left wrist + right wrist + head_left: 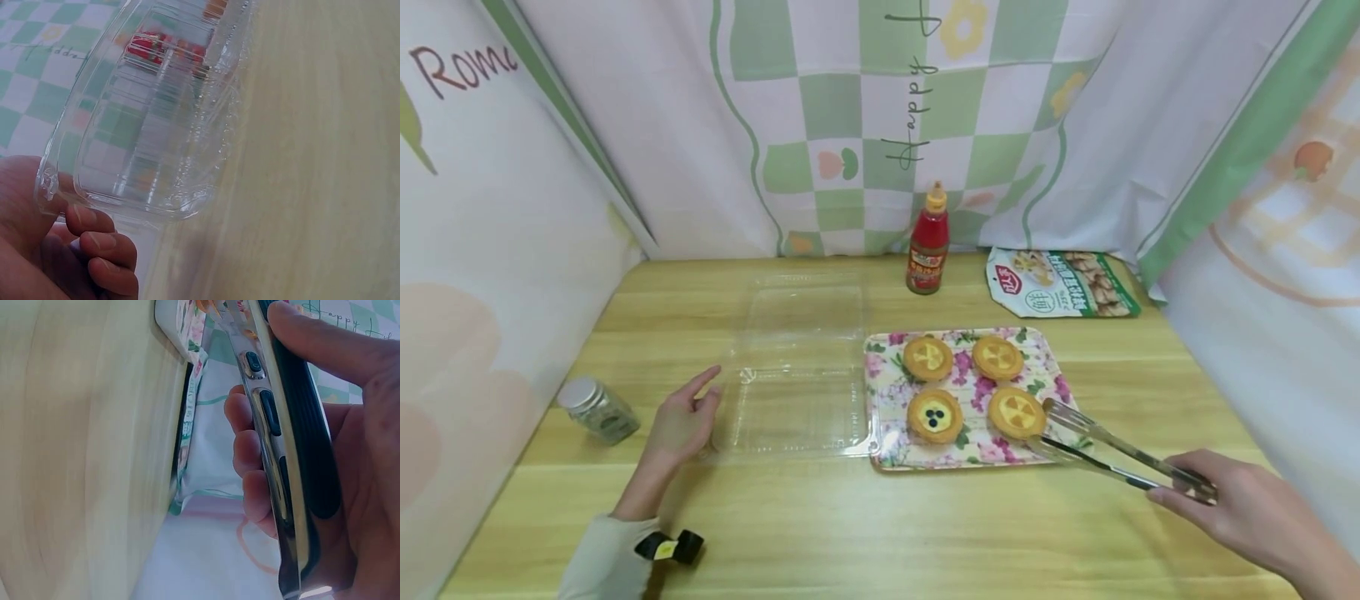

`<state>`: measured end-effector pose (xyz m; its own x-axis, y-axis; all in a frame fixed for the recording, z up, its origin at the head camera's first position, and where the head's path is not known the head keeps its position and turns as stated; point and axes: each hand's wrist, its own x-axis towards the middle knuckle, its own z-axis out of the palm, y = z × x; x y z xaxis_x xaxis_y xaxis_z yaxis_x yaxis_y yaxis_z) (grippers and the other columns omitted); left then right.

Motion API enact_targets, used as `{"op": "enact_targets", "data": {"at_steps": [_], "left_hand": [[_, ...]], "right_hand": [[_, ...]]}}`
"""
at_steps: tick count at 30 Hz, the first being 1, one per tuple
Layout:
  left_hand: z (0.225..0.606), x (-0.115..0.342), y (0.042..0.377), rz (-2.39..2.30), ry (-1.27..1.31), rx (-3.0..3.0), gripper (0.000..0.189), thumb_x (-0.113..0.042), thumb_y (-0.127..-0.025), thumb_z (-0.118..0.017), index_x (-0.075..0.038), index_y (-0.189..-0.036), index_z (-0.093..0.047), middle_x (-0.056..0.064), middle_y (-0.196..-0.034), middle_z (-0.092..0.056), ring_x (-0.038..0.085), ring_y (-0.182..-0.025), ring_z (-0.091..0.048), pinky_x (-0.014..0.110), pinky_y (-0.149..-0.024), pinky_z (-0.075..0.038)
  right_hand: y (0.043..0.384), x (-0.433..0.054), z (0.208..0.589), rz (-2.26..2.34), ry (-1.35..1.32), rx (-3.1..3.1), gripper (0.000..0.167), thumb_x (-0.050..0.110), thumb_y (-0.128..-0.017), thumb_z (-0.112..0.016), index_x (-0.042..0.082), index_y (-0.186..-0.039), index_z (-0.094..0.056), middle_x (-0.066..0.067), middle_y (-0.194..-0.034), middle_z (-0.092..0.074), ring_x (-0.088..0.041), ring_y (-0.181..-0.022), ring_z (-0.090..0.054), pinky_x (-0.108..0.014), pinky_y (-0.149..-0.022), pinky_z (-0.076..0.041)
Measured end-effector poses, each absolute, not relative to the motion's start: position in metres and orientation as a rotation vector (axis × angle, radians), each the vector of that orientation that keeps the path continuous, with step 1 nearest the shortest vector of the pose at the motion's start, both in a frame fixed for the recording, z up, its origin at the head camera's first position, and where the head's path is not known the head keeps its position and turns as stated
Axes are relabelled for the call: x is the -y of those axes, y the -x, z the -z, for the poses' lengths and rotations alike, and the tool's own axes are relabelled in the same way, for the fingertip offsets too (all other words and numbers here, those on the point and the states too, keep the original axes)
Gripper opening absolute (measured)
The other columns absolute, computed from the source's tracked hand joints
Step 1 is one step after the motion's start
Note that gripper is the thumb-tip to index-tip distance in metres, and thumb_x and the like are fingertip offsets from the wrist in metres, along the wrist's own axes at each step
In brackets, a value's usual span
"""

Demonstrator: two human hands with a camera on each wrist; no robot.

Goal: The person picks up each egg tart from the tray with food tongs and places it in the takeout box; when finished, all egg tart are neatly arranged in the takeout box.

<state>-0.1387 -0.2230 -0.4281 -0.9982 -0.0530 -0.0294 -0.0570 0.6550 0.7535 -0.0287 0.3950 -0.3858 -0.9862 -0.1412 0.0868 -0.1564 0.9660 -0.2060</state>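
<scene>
My left hand (681, 425) is at the left side of a clear plastic clamshell box (797, 408), which lies with its lid folded back. In the left wrist view, the fingers (106, 248) curl at a corner of the box and hold its rim. My right hand (1247, 504) grips metal tongs (1120, 450) with dark handle inserts. The tong tips stand apart at the right edge of an egg tart (1017, 413) with a wedge pattern on top. That tart sits with other tarts on a floral tray (902, 457); one tart (935, 416) bears dark berries.
Behind the tray stands a red sauce bottle (928, 246) with a yellow cap. A green and white food pouch (1060, 283) lies at the back right. At the left, a glass jar (601, 410) with a white lid lies tipped over. Printed curtains (820, 108) enclose the wooden table.
</scene>
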Motion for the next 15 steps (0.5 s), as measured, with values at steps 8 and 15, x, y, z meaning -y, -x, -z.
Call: {"op": "enact_targets", "data": {"at_steps": [8,15], "left_hand": [[0.429,0.224,0.139,-1.304,0.095,-2.850,0.048,-0.026,-0.104,-0.043,-0.006,-0.148,-0.042,-0.004,-0.051,-0.042,0.008,-0.042,-0.035,0.025,-0.039,-0.029],[0.429,0.223,0.140,-1.287,0.094,-2.846,0.048,-0.027,-0.105,-0.042,-0.006,-0.148,-0.041,-0.005,-0.052,-0.044,0.009,-0.043,-0.037,0.025,-0.040,-0.031]], "right_hand": [[0.043,-0.388,0.381,-0.272,-0.208,3.187,0.049,0.050,-0.081,-0.075,0.006,-0.103,-0.071,0.002,-0.084,-0.066,-0.013,-0.069,-0.060,-0.040,-0.056,-0.049],[0.048,-0.381,0.385,-0.297,-0.255,3.166,0.048,0.045,-0.079,-0.078,0.005,-0.103,-0.071,0.003,-0.082,-0.066,-0.015,-0.068,-0.061,-0.042,-0.056,-0.049]]}}
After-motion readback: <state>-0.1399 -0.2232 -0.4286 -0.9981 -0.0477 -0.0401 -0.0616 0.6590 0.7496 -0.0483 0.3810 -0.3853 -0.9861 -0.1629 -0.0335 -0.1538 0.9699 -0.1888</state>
